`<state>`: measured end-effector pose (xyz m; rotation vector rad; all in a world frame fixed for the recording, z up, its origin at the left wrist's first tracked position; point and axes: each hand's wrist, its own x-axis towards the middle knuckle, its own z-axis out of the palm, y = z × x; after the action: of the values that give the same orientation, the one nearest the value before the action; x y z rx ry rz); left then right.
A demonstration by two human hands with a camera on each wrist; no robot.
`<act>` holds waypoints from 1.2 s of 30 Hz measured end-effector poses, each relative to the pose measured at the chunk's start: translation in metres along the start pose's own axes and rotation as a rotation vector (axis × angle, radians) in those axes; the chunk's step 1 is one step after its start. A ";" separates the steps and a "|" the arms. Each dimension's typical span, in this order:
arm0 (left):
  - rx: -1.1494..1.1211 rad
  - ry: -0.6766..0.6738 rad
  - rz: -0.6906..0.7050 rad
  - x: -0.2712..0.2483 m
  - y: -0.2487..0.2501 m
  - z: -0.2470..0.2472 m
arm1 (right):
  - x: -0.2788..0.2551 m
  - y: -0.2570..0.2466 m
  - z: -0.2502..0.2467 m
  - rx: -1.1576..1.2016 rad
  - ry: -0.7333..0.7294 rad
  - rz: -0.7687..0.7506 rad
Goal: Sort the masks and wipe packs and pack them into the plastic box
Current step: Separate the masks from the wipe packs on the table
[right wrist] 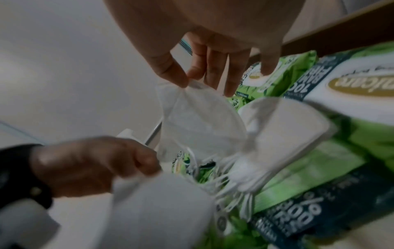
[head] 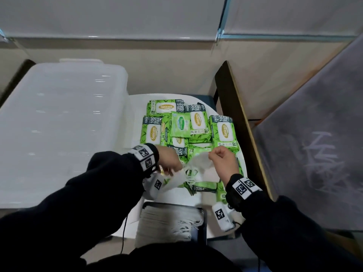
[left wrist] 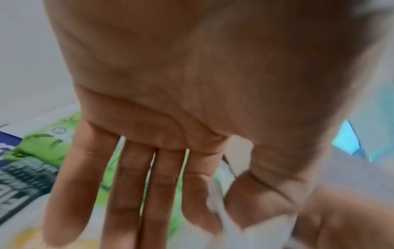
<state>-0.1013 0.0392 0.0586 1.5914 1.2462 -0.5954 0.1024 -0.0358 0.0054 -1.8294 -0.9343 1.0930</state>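
Note:
Over the heap of green wipe packs (head: 196,124), my right hand (right wrist: 187,84) pinches the top corner of a white mask (right wrist: 198,121) between thumb and forefinger, and the mask hangs down. My left hand (right wrist: 95,165) pinches a second white mask (right wrist: 160,210) between thumb and forefinger, the other fingers straight in the left wrist view. The ear loops (right wrist: 226,178) of the two masks are tangled together. A third mask (right wrist: 287,126) lies on the packs. In the head view both hands (head: 170,167) (head: 212,156) hover close together above the near side of the heap.
The clear plastic box (head: 59,124) stands to the left of the white table (head: 135,114). A stack of white masks (head: 167,218) sits in a dark tray at the near edge. A dark wooden board (head: 235,118) borders the table's right side.

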 end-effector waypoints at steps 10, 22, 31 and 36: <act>-1.442 0.366 0.251 -0.011 -0.010 -0.005 | 0.020 -0.019 -0.024 0.459 -0.014 0.338; -1.684 0.218 0.185 -0.009 0.041 0.018 | 0.018 -0.028 -0.006 0.795 -0.210 0.285; -1.945 0.170 0.113 0.008 0.043 0.020 | 0.012 -0.028 -0.007 0.605 -0.398 0.055; -1.695 0.290 0.001 0.007 0.023 0.015 | 0.026 -0.030 -0.015 0.580 -0.303 0.097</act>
<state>-0.0750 0.0296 0.0560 0.1990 1.2723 0.6728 0.1193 -0.0048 0.0280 -1.2629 -0.6046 1.5422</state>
